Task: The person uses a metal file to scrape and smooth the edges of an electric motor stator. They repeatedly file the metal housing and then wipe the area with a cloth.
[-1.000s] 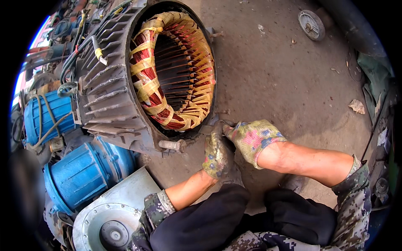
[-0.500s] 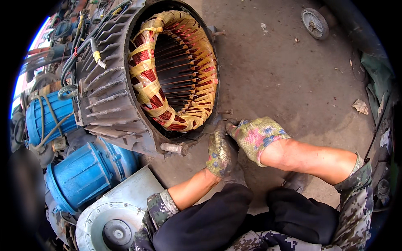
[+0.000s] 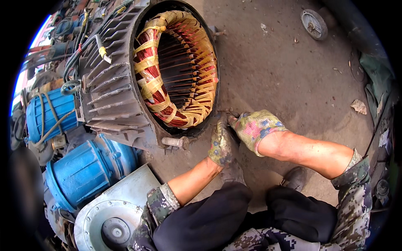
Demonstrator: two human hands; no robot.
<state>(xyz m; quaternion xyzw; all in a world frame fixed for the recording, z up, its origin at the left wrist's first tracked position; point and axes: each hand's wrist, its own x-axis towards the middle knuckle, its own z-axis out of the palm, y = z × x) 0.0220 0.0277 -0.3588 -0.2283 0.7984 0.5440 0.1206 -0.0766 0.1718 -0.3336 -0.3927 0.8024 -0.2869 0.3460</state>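
Note:
In front of me to the left, a large finned motor stator housing point(image 3: 109, 89) lies with its open end toward the right. Inside it is a ring of red copper windings point(image 3: 153, 88) bound with yellow tape. My left hand point(image 3: 221, 144), in a patterned knit glove, has its fingers closed at the housing's lower right rim. My right hand point(image 3: 257, 130), gloved alike, is curled against the left fingertips, just below a short bolt stub on the rim. What the fingers grip is hidden between them. A thick threaded bolt point(image 3: 173, 142) sticks out of the rim to the left of my hands.
Blue motors point(image 3: 79, 173) and a grey round-flanged housing point(image 3: 130, 205) stand at lower left. Cables point(image 3: 77, 50) hang over the stator's far left side. A small wheel point(image 3: 314, 24) lies on the floor at upper right, with green cloth point(image 3: 372, 73) at the right edge.
The stator housing has shifted slightly, its near left part swinging up and to the right. Both hands have moved up a little with the rim, fingers still closed together.

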